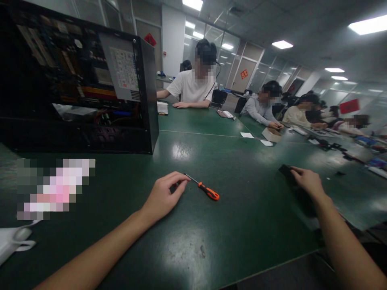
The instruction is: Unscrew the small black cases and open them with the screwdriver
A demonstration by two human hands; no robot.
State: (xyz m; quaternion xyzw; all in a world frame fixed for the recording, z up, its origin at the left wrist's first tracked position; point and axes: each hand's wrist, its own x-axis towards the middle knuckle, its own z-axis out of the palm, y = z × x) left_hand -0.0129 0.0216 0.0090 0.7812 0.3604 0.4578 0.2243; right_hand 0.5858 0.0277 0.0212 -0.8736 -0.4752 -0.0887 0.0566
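Note:
An orange-and-black screwdriver (209,191) lies slantwise on the green table, its handle pointing toward the lower right. At the tip of its metal shaft is my left hand (166,191), palm down, with thumb and fingers pinched together. Far to the right, my right hand (308,181) is closed on a flat black object (286,170) at the table; its kind is not clear. Part of that object is hidden under my fingers, and the area beneath my right forearm is dark and blurred.
An open black computer case (148,92) stands at the left. A blurred-out pink item (60,189) and a white object with a loop (12,241) lie at the near left. Across the table (242,229) sits a person in white (193,86); an open box (271,135) stands farther right.

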